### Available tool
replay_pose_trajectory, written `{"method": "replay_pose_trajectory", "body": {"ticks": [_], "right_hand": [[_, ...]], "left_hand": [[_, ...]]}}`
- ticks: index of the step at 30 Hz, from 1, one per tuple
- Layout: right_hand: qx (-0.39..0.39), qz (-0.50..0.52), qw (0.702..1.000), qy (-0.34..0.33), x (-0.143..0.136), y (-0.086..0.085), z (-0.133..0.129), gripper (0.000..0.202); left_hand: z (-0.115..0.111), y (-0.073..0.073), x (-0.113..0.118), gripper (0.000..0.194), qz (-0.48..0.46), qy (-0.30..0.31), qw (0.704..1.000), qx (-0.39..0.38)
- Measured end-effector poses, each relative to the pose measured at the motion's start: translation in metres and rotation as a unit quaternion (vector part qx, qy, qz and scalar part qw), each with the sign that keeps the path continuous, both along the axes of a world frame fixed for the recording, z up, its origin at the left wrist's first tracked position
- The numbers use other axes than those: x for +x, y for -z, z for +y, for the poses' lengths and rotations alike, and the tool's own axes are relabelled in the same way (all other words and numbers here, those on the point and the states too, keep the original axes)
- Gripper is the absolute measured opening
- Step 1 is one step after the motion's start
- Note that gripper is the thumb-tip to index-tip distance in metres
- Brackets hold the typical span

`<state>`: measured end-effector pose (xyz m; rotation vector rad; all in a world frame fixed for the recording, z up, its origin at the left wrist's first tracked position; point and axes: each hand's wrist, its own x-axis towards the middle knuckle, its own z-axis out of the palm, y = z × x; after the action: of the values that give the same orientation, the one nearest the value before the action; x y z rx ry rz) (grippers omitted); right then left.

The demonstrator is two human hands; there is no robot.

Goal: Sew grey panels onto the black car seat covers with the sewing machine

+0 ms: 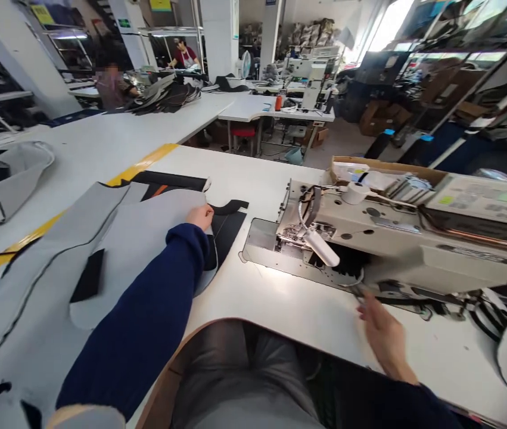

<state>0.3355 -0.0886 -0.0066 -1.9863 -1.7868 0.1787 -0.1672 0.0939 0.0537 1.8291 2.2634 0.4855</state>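
My left hand (200, 217) is closed at the right edge of a light grey fabric panel (150, 229), fingers curled over the cloth. Black fabric pieces (229, 229) show under and beside that edge, and a black patch (89, 275) sits on the panel's lower part. Blurred by motion, my right hand (383, 333) is closed over the table in front of the sewing machine (396, 238). Its fingertips are around a small dark object that I cannot make out. A white lamp (322, 247) on a bent neck lights the machine's needle area.
A yellow tape strip (146, 162) crosses the white table (244, 170). At left lies a grey sewn piece (21, 179). Behind the machine stands an open cardboard box (338, 161) of small items, beside a control panel (494, 199). Other people work at tables further back.
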Motion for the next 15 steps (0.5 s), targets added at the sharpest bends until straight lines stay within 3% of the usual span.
{"method": "replay_pose_trajectory", "body": {"ticks": [1,3,5,7,10,15], "right_hand": [[0.009,-0.04,0.996,-0.076,-0.037,-0.003,0.011,0.043],[-0.001,-0.14,0.979,-0.148,-0.109,-0.007,0.035,0.045],[-0.02,-0.208,0.962,-0.177,-0.166,-0.008,0.058,0.047],[-0.035,-0.248,0.954,-0.162,-0.202,-0.008,0.08,0.05],[-0.053,-0.271,0.952,-0.134,-0.226,-0.007,0.103,0.046],[-0.073,-0.281,0.946,-0.142,-0.233,-0.015,0.117,0.036]], "left_hand": [[-0.001,0.0,-0.001,0.02,0.001,0.001,1.0,0.002],[-0.002,0.001,-0.002,0.021,0.004,0.002,1.0,0.004],[-0.003,0.002,-0.002,0.022,0.007,0.003,1.0,0.005],[-0.004,0.003,-0.002,0.022,0.01,0.002,1.0,0.004],[-0.006,0.003,-0.001,0.022,0.015,0.005,1.0,0.0],[-0.009,-0.008,-0.006,0.022,0.022,0.003,1.0,0.007]]}}
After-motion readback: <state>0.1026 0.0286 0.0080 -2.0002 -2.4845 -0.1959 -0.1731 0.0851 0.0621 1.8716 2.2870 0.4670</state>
